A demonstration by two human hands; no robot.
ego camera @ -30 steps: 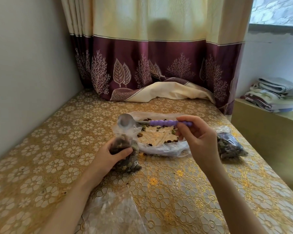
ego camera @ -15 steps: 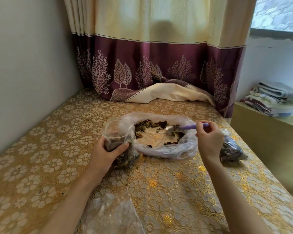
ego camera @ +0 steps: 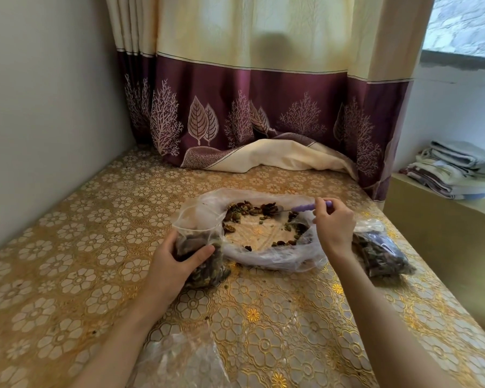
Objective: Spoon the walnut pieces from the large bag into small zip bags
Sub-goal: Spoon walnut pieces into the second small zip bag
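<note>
Your right hand [ego camera: 333, 225], pinching the purple spoon [ego camera: 305, 207], has swung back from the small zip bag [ego camera: 199, 247] your left hand [ego camera: 177, 264] grips into the large bag [ego camera: 263, 233], starting another scoop of walnut pieces [ego camera: 249, 210].

Two bare forearms are seen, ending in the left hand [ego camera: 174, 261] and right hand [ego camera: 333, 226]. No sleeves, rings, watch or bracelets are seen on the visible parts. Fingernails are cut short, unpainted.
</note>
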